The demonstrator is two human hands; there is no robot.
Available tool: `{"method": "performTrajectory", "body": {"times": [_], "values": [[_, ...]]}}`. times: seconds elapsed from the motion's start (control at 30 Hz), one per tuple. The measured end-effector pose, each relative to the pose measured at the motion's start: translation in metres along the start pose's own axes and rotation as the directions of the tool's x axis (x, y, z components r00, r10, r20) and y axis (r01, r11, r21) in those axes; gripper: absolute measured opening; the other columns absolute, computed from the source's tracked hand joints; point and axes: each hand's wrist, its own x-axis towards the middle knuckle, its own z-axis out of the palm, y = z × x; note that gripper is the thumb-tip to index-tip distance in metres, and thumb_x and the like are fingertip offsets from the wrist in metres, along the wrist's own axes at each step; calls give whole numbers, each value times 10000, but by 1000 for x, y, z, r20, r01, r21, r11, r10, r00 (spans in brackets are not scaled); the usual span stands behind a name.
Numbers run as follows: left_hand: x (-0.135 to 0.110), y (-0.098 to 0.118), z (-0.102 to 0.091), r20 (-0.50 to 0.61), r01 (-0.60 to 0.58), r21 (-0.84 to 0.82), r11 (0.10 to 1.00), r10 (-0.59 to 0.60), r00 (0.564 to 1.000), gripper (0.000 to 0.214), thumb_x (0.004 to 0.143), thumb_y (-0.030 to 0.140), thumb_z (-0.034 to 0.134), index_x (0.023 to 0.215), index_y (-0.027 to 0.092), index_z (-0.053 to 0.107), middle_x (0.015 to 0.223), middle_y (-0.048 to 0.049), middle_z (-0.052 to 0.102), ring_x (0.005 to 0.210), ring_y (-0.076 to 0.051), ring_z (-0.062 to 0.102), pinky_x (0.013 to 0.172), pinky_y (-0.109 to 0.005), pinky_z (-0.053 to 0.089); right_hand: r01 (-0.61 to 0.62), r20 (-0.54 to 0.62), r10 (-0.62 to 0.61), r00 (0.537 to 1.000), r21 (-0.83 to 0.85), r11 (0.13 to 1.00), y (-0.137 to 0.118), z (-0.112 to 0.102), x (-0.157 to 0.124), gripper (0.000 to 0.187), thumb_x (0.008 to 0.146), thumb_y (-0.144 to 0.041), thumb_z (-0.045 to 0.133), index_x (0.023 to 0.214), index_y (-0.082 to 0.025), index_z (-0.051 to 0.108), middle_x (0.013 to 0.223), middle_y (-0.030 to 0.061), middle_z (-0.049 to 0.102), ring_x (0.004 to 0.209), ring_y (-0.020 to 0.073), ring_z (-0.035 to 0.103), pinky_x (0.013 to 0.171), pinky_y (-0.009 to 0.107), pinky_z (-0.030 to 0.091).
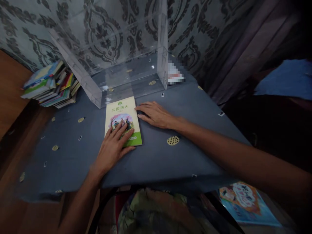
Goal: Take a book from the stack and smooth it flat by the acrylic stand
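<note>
A thin green and yellow book (122, 112) with a picture on its cover lies flat on the blue-grey tablecloth (156, 156). My left hand (114, 144) rests on the book's lower half, fingers spread and flat. My right hand (154, 114) lies flat on the cloth beside the book's right edge, fingertips touching that edge. Neither hand grips anything.
A clear plastic box (117, 48) stands open-sided just behind the book. A stack of several books (50, 85) sits at the table's back left. Another colourful book (246, 201) lies low at the right. Patterned curtain behind; wooden floor at left.
</note>
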Motion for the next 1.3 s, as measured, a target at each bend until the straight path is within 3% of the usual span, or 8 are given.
{"method": "performTrajectory", "body": {"times": [0.13, 0.3, 0.57, 0.9, 1.13, 1.3], "values": [[-2, 7, -1, -108, -37, -22, 999, 34, 994, 412, 1002, 410, 526, 1325, 163, 593, 1347, -149, 653, 1257, -314, 594, 1027, -511, 517, 34, -1, -34, 999, -9, 999, -1, -1, -1, 365, 1024, -339, 442, 1288, -152, 611, 1276, 159, 666, 1198, 301, 567, 1031, 484, 395], [0, 11, -6, -150, -70, -12, 997, 68, 986, 301, 995, 344, 559, 1228, 169, 633, 1211, -116, 719, 1071, -276, 670, 895, -446, 579, 125, -48, -125, 991, -3, 992, -1, 2, -4, 321, 1043, -326, 411, 1188, -152, 639, 1175, 142, 684, 1106, 271, 568, 973, 442, 410], [3, 11, -10, -201, -120, -14, 993, 115, 973, 243, 986, 252, 582, 1200, 156, 642, 1184, -99, 745, 1060, -246, 698, 897, -396, 596, 241, -121, -235, 964, 39, 970, -5, 4, -4, 356, 1057, -320, 375, 1081, -124, 672, 1039, 135, 699, 1023, 252, 575, 957, 425, 450], [2, 10, -12, -196, -116, -72, 991, 100, 976, 253, 985, 171, 541, 1215, 151, 643, 1193, -101, 743, 1074, -240, 700, 895, -400, 604, 271, -186, -248, 951, 113, 956, -11, 3, -6, 365, 1061, -326, 369, 1040, -143, 684, 971, 113, 708, 970, 234, 587, 929, 424, 483], [-1, 10, -9, -194, -104, -107, 989, 81, 978, 270, 974, 216, 559, 1225, 179, 652, 1213, -96, 733, 1112, -248, 679, 935, -422, 585, 272, -113, -261, 959, 103, 957, -21, 3, -9, 414, 1053, -427, 409, 1157, -120, 667, 1134, 153, 712, 1141, 267, 591, 1016, 476, 464], [-3, 10, -7, -197, -94, -113, 989, 71, 978, 258, 971, 235, 573, 1201, 154, 659, 1218, -113, 731, 1141, -255, 664, 949, -430, 577, 251, 4, -252, 968, 52, 966, -30, 10, -16, 689, 940, -628, 554, 1412, -126, 520, 1492, 210, 505, 1423, 326, 422, 1155, 562, 336]]}}
